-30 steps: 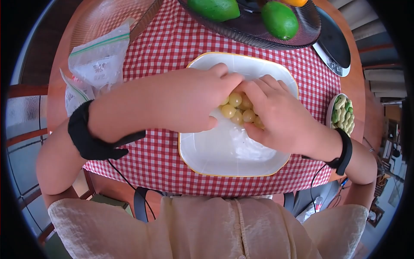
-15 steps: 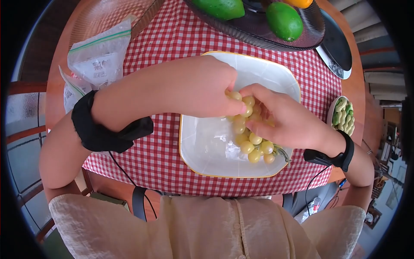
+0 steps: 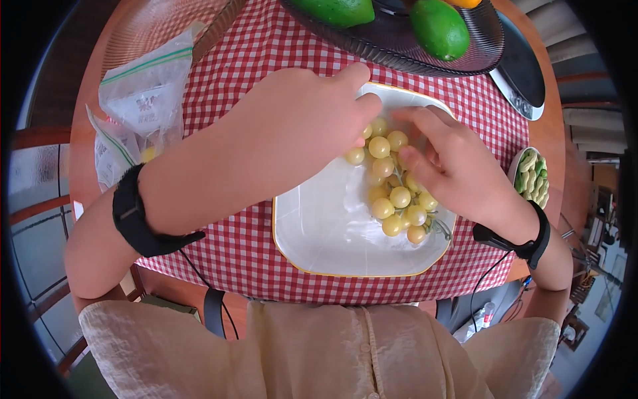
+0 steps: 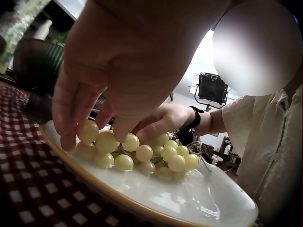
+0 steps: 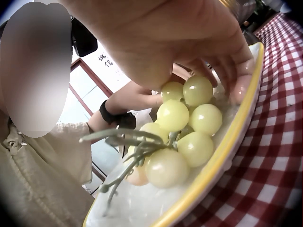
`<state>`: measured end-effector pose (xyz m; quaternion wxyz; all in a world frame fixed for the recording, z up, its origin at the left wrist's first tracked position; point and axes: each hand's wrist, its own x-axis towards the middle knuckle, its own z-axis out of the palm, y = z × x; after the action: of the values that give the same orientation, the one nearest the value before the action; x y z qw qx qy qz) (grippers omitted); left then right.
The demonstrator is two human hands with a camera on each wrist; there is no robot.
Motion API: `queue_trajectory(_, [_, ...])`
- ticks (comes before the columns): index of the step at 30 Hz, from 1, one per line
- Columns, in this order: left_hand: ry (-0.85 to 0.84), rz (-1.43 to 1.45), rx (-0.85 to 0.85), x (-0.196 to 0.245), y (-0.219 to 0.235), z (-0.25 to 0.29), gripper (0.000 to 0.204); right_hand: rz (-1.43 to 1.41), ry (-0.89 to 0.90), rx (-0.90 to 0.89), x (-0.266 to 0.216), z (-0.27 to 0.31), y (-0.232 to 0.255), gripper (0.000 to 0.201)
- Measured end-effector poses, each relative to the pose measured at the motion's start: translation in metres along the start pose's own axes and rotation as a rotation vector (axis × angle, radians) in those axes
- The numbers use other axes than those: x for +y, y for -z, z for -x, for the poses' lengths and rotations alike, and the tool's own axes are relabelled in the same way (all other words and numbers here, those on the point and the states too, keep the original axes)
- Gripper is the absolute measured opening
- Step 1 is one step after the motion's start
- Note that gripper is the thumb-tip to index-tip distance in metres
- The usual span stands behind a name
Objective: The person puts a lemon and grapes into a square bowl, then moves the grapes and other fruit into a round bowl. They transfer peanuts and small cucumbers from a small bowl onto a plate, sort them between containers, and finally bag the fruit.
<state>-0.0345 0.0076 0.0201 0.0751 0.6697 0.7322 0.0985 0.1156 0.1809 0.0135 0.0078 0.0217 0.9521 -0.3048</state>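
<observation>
A bunch of pale green grapes (image 3: 399, 197) lies on a white plate with a yellow rim (image 3: 319, 233), its green stem (image 5: 135, 142) towards the person's right. At the far-left end of the bunch, the left hand (image 3: 325, 110) holds grapes between its bent fingers and thumb; the left wrist view shows this hand (image 4: 128, 61) coming down over the grapes (image 4: 124, 162). The right hand (image 3: 455, 156) is over the bunch's right side, fingers relaxed and thumb beside the grapes. In the right wrist view, that hand (image 5: 184, 42) arches above them, partly hiding the far grapes.
Zip bags (image 3: 146, 106) lie at the left on the checked tablecloth (image 3: 232, 233). A dark glass bowl (image 3: 399, 61) with green fruit stands behind the plate. A small bowl of green and pale pods (image 3: 531, 178) and a dark tray (image 3: 522, 70) are at the right.
The hands first covered most of the grapes; now the bunch lies spread towards the plate's near right. The left hand has moved up and away, and the right hand's fingers have moved slightly back.
</observation>
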Motion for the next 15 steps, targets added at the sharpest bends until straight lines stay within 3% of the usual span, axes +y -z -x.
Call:
queue_trajectory(2, [0.019, -0.028, 0.024, -0.001, -0.004, 0.003, 0.023, -0.071, -0.039, -0.075, 0.001, -0.001, 0.003, 0.028])
queue_trajectory(4, [-0.087, -0.052, 0.048, -0.006, -0.012, 0.005, 0.021, -0.142, -0.074, -0.15, 0.0, -0.005, 0.007, 0.025])
queue_trajectory(6, [-0.07, -0.023, 0.012, -0.007, -0.012, 0.006, 0.02, -0.138, -0.2, -0.264, -0.003, -0.011, 0.01, 0.017])
queue_trajectory(10, [-0.061, -0.03, -0.018, 0.0, -0.012, 0.01, 0.018, -0.087, -0.177, -0.218, -0.002, -0.007, 0.01, 0.019])
queue_trajectory(13, [-0.015, -0.055, 0.032, 0.006, -0.005, 0.016, 0.016, -0.064, -0.151, -0.298, -0.004, -0.008, 0.021, 0.019])
queue_trajectory(15, [0.036, -0.047, -0.009, 0.016, 0.005, 0.019, 0.014, -0.032, -0.116, -0.181, -0.001, -0.013, 0.024, 0.018])
